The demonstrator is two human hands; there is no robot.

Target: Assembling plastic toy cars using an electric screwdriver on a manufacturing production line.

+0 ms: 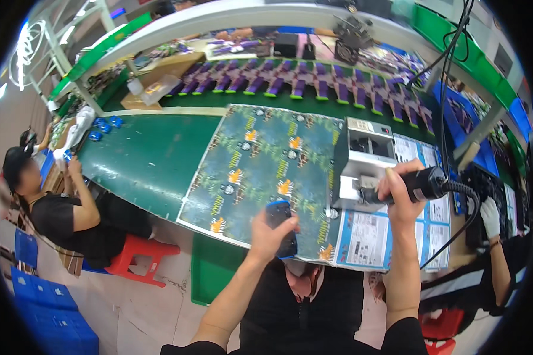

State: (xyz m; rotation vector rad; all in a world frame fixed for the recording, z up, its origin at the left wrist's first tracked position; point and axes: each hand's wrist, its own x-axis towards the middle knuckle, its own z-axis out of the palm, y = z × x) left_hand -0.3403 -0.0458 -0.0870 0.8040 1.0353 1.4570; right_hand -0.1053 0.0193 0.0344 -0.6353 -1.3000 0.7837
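Observation:
My left hand (pixel 269 235) is closed around a dark, flat part with blue edges (pixel 279 214), held near the front edge of the patterned sheet. My thumb lies across its face. Fingers wrapped, my right hand (pixel 400 194) grips a black corded electric screwdriver (pixel 429 182), which lies nearly level and points left. Its tip reaches the front of a silver screw feeder (pixel 367 160) standing on the right of the worktop. Whether a screw sits on the tip is too small to tell.
Under my hands lies a sheet with animal patterns (pixel 260 160). Purple-and-green parts line the green conveyor belt (pixel 213 105) behind it. Cables hang at the right. One co-worker (pixel 71 207) sits at the left by a red stool (pixel 139 257); a gloved hand (pixel 490 218) shows at the right.

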